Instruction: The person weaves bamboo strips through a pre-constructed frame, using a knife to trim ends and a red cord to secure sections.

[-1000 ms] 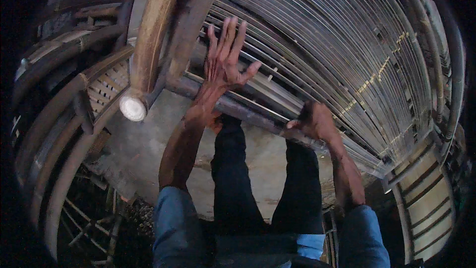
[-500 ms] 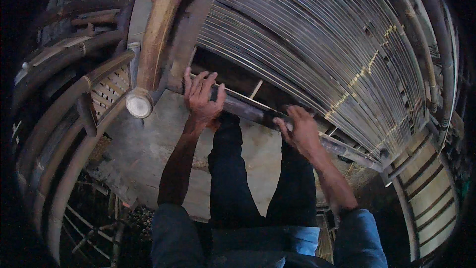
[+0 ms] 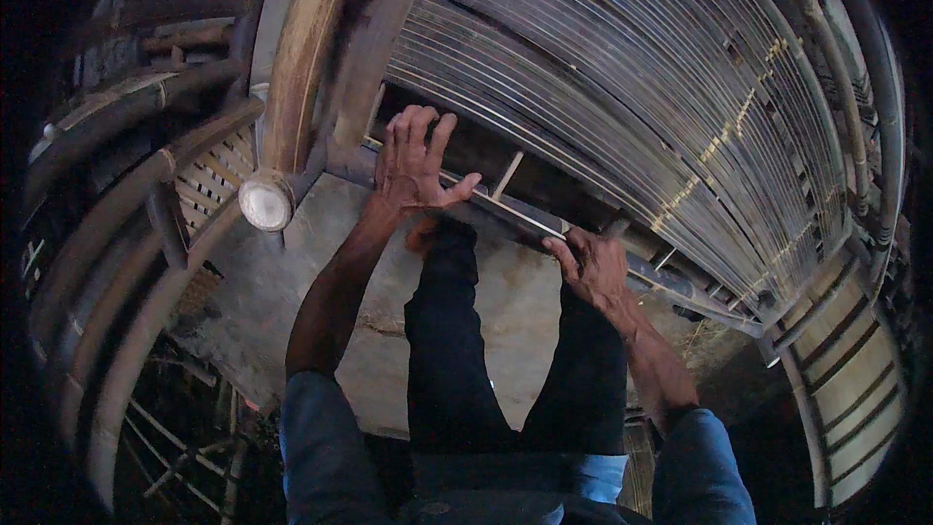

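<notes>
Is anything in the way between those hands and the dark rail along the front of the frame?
Nothing visible blocks them. The left hand, fingers spread, lies over the rail; the right hand, fingers bent, is at it farther right. A thin pale strip runs along the rail between them.

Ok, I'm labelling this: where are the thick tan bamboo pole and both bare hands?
Thick tan bamboo pole (image 3: pixel 297 68): head view, middle of its shaft.
Bare left hand (image 3: pixel 414 165): head view, its back.
Bare right hand (image 3: pixel 597 267): head view, its back.
</notes>
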`<act>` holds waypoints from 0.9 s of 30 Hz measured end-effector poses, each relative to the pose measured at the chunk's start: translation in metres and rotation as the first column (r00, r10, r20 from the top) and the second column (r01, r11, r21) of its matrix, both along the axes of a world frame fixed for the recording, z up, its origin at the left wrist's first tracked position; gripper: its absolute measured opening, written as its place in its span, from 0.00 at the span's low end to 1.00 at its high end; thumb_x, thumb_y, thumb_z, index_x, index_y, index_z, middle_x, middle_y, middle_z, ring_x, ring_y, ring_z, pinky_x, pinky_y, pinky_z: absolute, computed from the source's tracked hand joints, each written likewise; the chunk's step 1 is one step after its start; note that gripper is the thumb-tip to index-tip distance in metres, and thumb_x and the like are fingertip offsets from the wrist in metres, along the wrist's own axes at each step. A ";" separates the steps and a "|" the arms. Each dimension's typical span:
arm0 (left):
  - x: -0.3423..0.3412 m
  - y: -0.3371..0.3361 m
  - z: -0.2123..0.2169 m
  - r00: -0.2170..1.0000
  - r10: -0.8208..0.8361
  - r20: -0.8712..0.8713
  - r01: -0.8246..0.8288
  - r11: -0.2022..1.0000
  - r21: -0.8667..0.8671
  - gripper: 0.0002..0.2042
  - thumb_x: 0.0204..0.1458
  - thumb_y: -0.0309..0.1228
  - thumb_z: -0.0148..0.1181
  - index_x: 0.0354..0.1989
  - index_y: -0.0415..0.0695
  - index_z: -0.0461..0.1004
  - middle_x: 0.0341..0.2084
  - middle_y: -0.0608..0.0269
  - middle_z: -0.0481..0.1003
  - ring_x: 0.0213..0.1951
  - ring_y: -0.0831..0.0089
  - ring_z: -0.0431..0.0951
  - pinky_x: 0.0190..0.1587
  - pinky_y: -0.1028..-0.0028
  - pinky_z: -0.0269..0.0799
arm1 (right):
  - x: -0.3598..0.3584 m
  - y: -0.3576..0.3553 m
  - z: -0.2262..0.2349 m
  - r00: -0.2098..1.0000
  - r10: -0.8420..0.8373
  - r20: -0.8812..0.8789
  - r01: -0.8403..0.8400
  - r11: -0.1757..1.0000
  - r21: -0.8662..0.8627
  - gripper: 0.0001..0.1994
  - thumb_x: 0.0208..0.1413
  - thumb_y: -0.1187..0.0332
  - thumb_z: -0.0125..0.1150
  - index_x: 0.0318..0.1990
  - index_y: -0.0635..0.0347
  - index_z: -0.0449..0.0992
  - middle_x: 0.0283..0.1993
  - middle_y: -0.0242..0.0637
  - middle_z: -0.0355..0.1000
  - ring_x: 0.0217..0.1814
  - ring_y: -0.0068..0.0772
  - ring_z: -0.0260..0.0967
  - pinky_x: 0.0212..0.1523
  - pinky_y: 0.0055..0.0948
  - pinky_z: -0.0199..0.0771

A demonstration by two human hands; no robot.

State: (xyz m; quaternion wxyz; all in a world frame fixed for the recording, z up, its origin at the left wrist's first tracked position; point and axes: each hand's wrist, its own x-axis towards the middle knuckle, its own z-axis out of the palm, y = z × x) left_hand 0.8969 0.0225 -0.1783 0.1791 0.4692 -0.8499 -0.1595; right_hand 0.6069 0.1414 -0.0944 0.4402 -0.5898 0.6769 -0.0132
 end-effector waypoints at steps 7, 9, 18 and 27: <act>-0.035 -0.081 -0.018 0.983 -0.158 -0.096 0.135 0.969 -0.208 0.39 0.37 0.58 0.70 0.55 0.45 0.70 0.49 0.53 0.67 0.55 0.52 0.65 0.57 0.50 0.57 | -0.016 -0.063 0.008 0.989 -0.034 -0.144 0.045 0.996 0.075 0.23 0.61 0.45 0.60 0.31 0.60 0.80 0.28 0.49 0.76 0.30 0.52 0.76 0.33 0.44 0.75; -0.033 -0.080 -0.027 0.984 -0.116 -0.136 0.092 0.981 -0.173 0.40 0.35 0.58 0.70 0.55 0.46 0.70 0.48 0.53 0.67 0.55 0.51 0.65 0.57 0.49 0.56 | -0.018 -0.049 0.001 0.990 -0.078 -0.114 0.064 0.991 -0.118 0.20 0.61 0.49 0.62 0.34 0.60 0.80 0.30 0.47 0.78 0.32 0.51 0.77 0.34 0.43 0.77; -0.069 -0.047 0.035 0.982 -0.181 -0.051 0.173 0.976 -0.133 0.30 0.41 0.44 0.70 0.51 0.41 0.72 0.41 0.52 0.71 0.49 0.53 0.69 0.58 0.53 0.54 | -0.088 0.062 0.100 0.749 -0.661 0.042 0.629 0.691 -0.356 0.12 0.59 0.66 0.67 0.47 0.61 0.81 0.44 0.44 0.81 0.43 0.38 0.80 0.39 0.33 0.79; -0.177 0.024 0.097 0.914 -0.401 -0.058 0.404 0.913 0.055 0.08 0.51 0.26 0.63 0.40 0.40 0.76 0.31 0.52 0.74 0.38 0.49 0.74 0.43 0.55 0.68 | -0.237 0.261 0.077 0.458 -0.882 -0.106 0.849 0.470 -0.242 0.24 0.58 0.59 0.68 0.58 0.58 0.72 0.37 0.41 0.81 0.40 0.33 0.80 0.42 0.35 0.78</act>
